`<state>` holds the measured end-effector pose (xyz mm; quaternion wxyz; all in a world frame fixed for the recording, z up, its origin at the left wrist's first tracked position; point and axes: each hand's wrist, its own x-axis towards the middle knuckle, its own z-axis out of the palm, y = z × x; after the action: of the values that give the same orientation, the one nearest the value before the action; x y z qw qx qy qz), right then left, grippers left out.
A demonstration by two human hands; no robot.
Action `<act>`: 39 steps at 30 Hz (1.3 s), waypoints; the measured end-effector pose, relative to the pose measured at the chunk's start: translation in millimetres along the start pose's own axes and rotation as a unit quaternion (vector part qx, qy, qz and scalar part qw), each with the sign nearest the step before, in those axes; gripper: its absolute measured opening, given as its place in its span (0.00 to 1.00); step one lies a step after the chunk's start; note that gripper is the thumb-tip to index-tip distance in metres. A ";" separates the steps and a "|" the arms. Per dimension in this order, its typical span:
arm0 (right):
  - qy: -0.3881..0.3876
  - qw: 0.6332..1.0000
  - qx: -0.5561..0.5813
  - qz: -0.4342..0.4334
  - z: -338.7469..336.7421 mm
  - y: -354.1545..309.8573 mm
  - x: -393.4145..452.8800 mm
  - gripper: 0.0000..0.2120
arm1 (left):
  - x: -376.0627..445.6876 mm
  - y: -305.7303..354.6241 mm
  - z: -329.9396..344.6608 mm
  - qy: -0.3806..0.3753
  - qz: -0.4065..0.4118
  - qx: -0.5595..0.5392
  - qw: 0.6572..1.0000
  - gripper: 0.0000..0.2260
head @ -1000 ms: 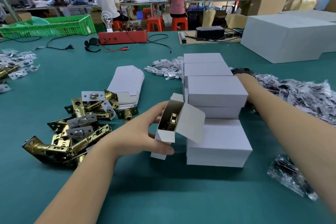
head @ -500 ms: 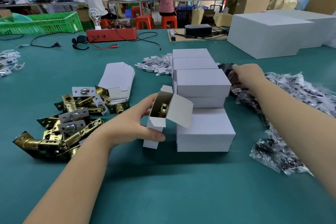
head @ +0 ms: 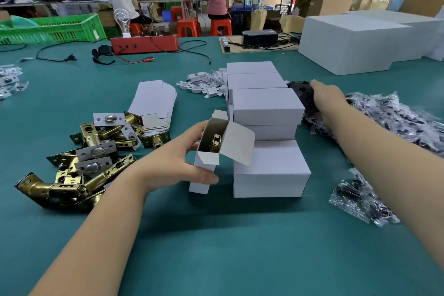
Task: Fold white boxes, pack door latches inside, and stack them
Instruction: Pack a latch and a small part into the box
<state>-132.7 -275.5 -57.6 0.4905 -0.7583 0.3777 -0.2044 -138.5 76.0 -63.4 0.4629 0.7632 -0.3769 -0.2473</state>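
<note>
My left hand [head: 173, 163] grips a small white box [head: 206, 168] standing upright on the green table, its top flaps open. A brass door latch [head: 215, 143] sits inside it. Right beside it stand stacked closed white boxes [head: 268, 108]. My right hand [head: 328, 97] reaches past that stack and rests on a black packet [head: 301, 91] at the edge of a heap of plastic-bagged parts [head: 389, 118]; its fingers are hidden. Loose brass latches [head: 96, 151] lie in a pile to the left, with flat box blanks [head: 153, 101] behind them.
Small white plastic pieces [head: 204, 81] lie behind the stack. A separate plastic packet [head: 360, 199] lies at the near right. Large white cartons [head: 348, 41], a red device [head: 144, 43] with cables and a green crate [head: 55, 29] stand at the back. People work at a far bench.
My right hand has come out from behind the box stack onto the black packets. My left hand keeps holding the open box in the same place.
</note>
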 end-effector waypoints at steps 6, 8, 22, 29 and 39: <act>0.029 0.973 -0.166 -0.156 -3.2 6.5 2.8 0.08 | 0.6 -0.6 0.0 -0.003 0.004 0.004 1.000 0.40; 0.003 0.952 -0.214 -0.217 -0.3 8.7 -2.3 0.12 | 0.5 -0.7 -0.2 -0.004 0.006 0.004 1.000 0.40; -0.055 0.976 -0.146 -0.153 8.8 12.5 8.7 0.16 | 1.6 -3.7 -1.1 -0.010 0.016 0.003 1.000 0.39; -0.116 0.867 -0.423 -0.237 14.0 19.8 -6.7 0.11 | 0.8 -3.6 -1.7 -0.013 0.023 -0.002 1.000 0.38; -0.163 0.851 -0.461 -0.194 11.0 8.0 -12.8 0.12 | 0.9 -2.2 -0.6 -0.008 0.018 -0.001 1.000 0.39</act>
<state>-136.3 -261.0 -68.8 0.0897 -0.9776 0.1884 0.0289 -136.7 76.2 -65.1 0.4652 0.7539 -0.3936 -0.2455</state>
